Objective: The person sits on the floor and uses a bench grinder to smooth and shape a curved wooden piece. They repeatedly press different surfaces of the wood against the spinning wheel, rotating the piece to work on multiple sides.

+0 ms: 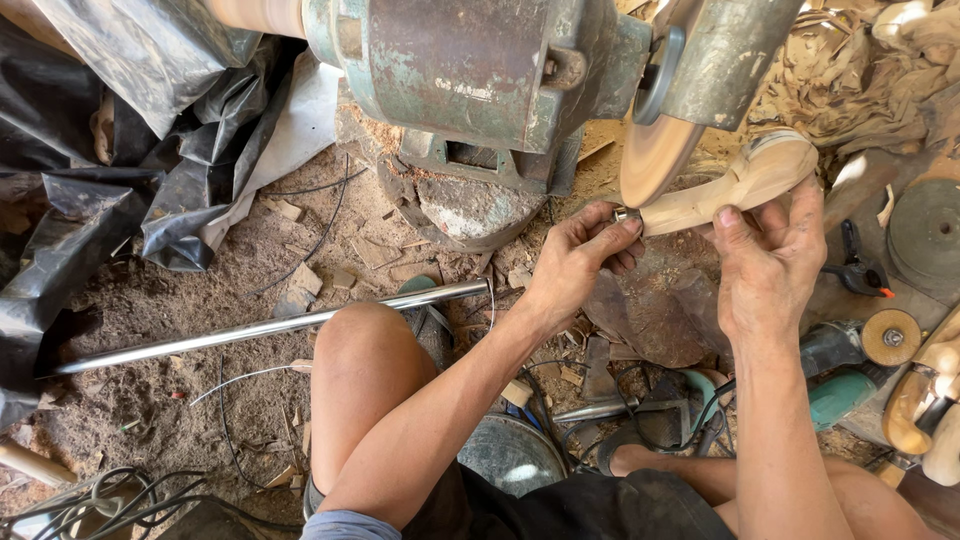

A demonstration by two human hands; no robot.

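Note:
A curved, pale wooden piece is held up against the edge of a round sanding disc on a worn green bench grinder. My left hand grips the piece's left end, where a small metal fitting shows. My right hand holds the piece from below near its middle, thumb on top. My bare knees and forearms fill the lower middle of the view.
A long shiny metal rod lies across the sawdust floor at left. Black plastic sheeting is piled at upper left. An angle grinder, carved wood parts and shavings crowd the right. Cables coil at lower left.

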